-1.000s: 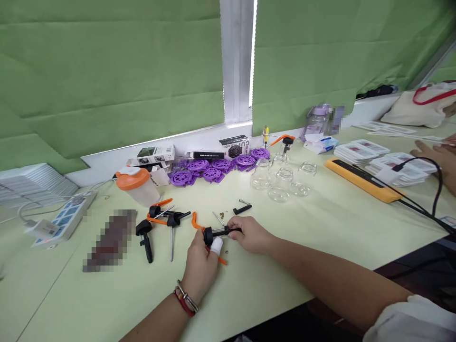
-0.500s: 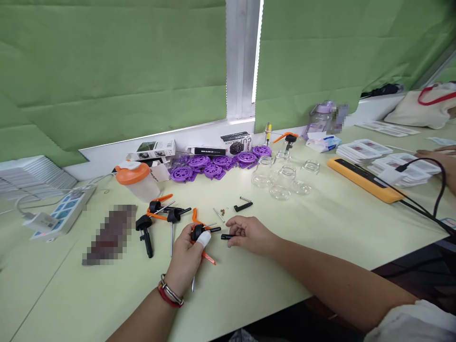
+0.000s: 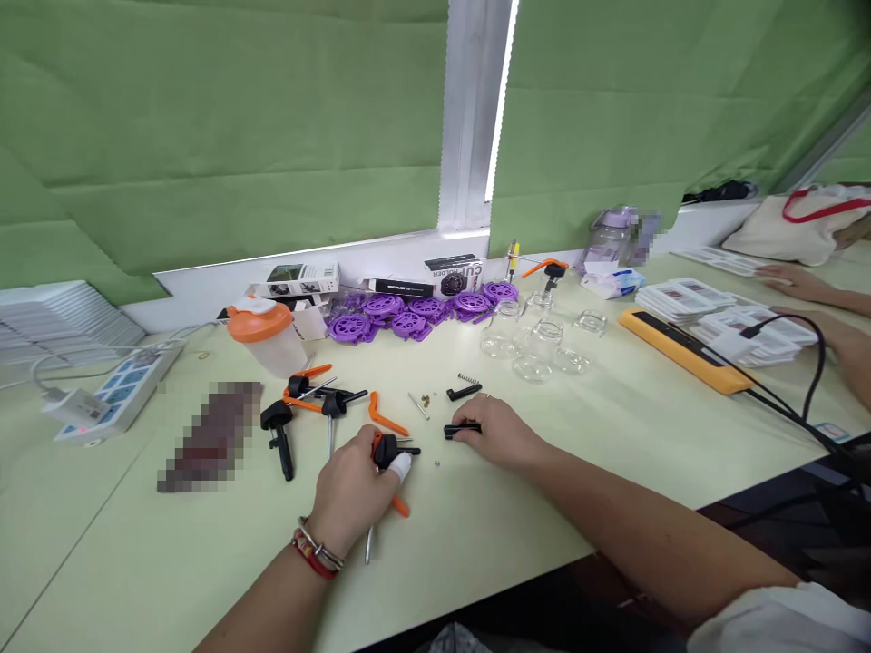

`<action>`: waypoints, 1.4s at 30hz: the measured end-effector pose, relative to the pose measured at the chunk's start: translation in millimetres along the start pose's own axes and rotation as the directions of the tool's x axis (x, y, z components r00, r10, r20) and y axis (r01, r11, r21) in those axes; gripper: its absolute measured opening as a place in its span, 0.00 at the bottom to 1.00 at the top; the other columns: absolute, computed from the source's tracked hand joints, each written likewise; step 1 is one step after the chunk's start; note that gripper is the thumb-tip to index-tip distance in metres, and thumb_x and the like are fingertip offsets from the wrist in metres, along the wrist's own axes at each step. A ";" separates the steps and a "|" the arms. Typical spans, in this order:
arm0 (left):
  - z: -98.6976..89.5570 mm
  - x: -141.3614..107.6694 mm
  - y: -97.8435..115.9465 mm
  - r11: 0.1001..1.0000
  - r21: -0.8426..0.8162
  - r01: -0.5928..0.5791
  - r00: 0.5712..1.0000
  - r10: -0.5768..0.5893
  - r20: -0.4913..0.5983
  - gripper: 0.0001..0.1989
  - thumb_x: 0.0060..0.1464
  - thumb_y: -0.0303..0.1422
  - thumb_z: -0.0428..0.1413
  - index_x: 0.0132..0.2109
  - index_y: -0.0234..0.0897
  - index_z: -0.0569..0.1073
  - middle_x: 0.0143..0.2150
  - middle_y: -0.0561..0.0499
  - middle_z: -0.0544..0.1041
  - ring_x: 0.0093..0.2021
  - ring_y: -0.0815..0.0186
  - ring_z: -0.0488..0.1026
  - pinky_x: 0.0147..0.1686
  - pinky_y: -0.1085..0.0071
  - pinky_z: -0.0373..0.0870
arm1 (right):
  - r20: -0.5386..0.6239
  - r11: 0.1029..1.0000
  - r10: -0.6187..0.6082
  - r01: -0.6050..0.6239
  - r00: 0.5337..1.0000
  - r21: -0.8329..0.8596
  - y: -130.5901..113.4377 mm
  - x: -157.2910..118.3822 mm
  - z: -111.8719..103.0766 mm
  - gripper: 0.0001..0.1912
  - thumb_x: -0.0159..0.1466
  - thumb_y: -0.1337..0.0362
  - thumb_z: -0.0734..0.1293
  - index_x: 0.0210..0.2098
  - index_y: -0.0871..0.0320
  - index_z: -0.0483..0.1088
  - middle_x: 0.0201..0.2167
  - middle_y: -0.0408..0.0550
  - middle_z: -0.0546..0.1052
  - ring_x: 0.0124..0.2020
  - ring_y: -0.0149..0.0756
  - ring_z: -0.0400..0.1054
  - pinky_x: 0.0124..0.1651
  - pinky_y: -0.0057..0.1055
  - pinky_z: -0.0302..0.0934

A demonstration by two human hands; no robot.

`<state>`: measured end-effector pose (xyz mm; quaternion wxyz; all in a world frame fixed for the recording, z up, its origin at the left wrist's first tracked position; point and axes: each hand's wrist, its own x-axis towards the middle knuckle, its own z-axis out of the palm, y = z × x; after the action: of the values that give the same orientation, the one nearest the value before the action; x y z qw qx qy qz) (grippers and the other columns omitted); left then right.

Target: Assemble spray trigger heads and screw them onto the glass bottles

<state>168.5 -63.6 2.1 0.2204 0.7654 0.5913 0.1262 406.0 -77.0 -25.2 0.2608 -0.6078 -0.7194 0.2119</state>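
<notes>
My left hand is closed around a black and orange assembly with metal rods; a white wrap covers the thumb. Between the fingers of my right hand is a black tubular part, just above the table. A tiny metal piece lies between my hands. Beyond them are an orange lever, a metal pin, small brass pieces, a black part and a spring. Similar black and orange assemblies lie to the left.
Purple parts and boxes line the back, near an orange-lidded cup. Glass jars stand right of centre. An orange power strip and card stacks lie at right, near another person's hands.
My right hand has moved slightly right and up with the black part. The tiny metal piece now shows between my hands. Another person's hand reaches farther over the cards at right.
</notes>
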 end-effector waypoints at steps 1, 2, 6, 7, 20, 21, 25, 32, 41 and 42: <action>-0.8 -0.6 -0.1 0.999 0.053 -0.005 1.000 0.006 -0.012 0.13 0.49 0.45 0.52 0.33 0.40 0.64 0.27 0.52 0.70 0.27 0.63 0.66 0.25 0.70 0.56 | -0.009 0.999 -0.013 0.013 1.000 -0.030 0.9 0.2 -0.4 0.05 0.57 0.67 0.67 0.33 0.55 0.74 0.33 0.46 0.75 0.39 0.37 0.66 0.40 0.32 0.59; -1.4 -1.0 -0.3 0.996 0.088 -0.007 1.000 0.009 -0.021 0.13 0.49 0.46 0.51 0.32 0.40 0.63 0.29 0.51 0.71 0.29 0.63 0.67 0.25 0.70 0.56 | -0.027 0.998 -0.027 0.025 0.999 -0.058 0.8 0.0 -0.8 0.05 0.57 0.67 0.67 0.33 0.56 0.74 0.33 0.47 0.75 0.39 0.38 0.66 0.40 0.33 0.58; -3.0 -1.3 -1.6 0.990 0.144 0.013 1.000 -0.010 -0.019 0.14 0.50 0.46 0.50 0.33 0.40 0.63 0.34 0.49 0.72 0.32 0.61 0.70 0.26 0.70 0.57 | -0.049 0.953 -0.244 0.230 0.968 -0.199 -12.2 -7.0 0.3 0.08 0.60 0.68 0.64 0.37 0.58 0.74 0.37 0.50 0.74 0.40 0.39 0.63 0.44 0.35 0.55; -3.4 -1.2 -1.8 0.988 0.152 0.019 1.000 -0.016 -0.017 0.14 0.51 0.46 0.49 0.33 0.40 0.63 0.34 0.48 0.72 0.33 0.60 0.70 0.25 0.70 0.57 | -0.003 0.916 -0.324 0.313 0.946 -0.253 -18.0 -10.2 1.9 0.08 0.60 0.68 0.63 0.35 0.58 0.74 0.36 0.50 0.73 0.39 0.39 0.62 0.45 0.36 0.54; -2.9 -0.8 -4.6 0.986 0.164 0.003 1.000 -0.002 -0.007 0.14 0.52 0.46 0.48 0.34 0.39 0.64 0.36 0.47 0.73 0.33 0.59 0.71 0.25 0.69 0.55 | 0.180 0.834 -0.289 0.340 0.940 -0.435 -41.4 -0.6 11.2 0.12 0.63 0.66 0.59 0.34 0.58 0.75 0.45 0.52 0.69 0.46 0.43 0.56 0.47 0.41 0.48; -2.7 -0.7 -5.0 0.987 0.158 0.002 1.000 -0.001 -0.007 0.14 0.52 0.46 0.49 0.35 0.39 0.64 0.36 0.46 0.73 0.33 0.59 0.71 0.25 0.69 0.55 | 0.169 0.850 -0.272 0.319 0.947 -0.419 -39.8 1.5 10.8 0.12 0.64 0.65 0.59 0.35 0.57 0.75 0.45 0.51 0.70 0.46 0.43 0.57 0.47 0.40 0.49; -2.6 -1.3 -5.6 0.990 0.142 -0.001 1.000 0.001 0.003 0.14 0.52 0.46 0.48 0.34 0.39 0.64 0.35 0.47 0.73 0.32 0.60 0.71 0.25 0.70 0.55 | 0.143 0.894 -0.205 0.245 0.968 -0.375 -31.2 5.7 10.9 0.13 0.64 0.69 0.57 0.37 0.59 0.73 0.39 0.51 0.71 0.41 0.39 0.59 0.44 0.37 0.51; -3.1 -2.0 -3.7 0.989 0.147 -0.008 1.000 0.006 0.018 0.14 0.52 0.46 0.48 0.34 0.40 0.64 0.35 0.47 0.73 0.32 0.60 0.70 0.25 0.70 0.55 | 0.074 0.846 -0.154 0.170 0.985 -0.506 -21.1 19.7 15.9 0.11 0.63 0.71 0.57 0.35 0.60 0.72 0.40 0.54 0.67 0.41 0.40 0.58 0.43 0.36 0.51; -4.0 -2.2 -4.6 0.984 0.179 -0.008 1.000 0.009 -0.001 0.14 0.54 0.46 0.47 0.36 0.39 0.65 0.36 0.46 0.73 0.33 0.59 0.71 0.25 0.70 0.55 | -0.015 0.881 -0.079 0.063 0.997 -0.469 -25.4 13.5 7.0 0.10 0.63 0.64 0.61 0.41 0.60 0.69 0.41 0.54 0.68 0.43 0.42 0.61 0.45 0.37 0.53; -3.3 -1.8 -5.2 0.982 0.186 -0.014 1.000 0.016 -0.010 0.15 0.54 0.45 0.47 0.36 0.38 0.65 0.36 0.45 0.73 0.33 0.59 0.71 0.25 0.70 0.55 | -0.023 0.896 -0.031 0.017 0.999 -0.444 -24.9 8.6 5.0 0.10 0.62 0.62 0.62 0.40 0.60 0.69 0.40 0.53 0.69 0.41 0.41 0.62 0.43 0.36 0.54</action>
<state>162.2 -63.6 2.5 0.1437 0.7864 0.5959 0.0763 382.7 -72.7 -12.6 0.1286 -0.6454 -0.7523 0.0300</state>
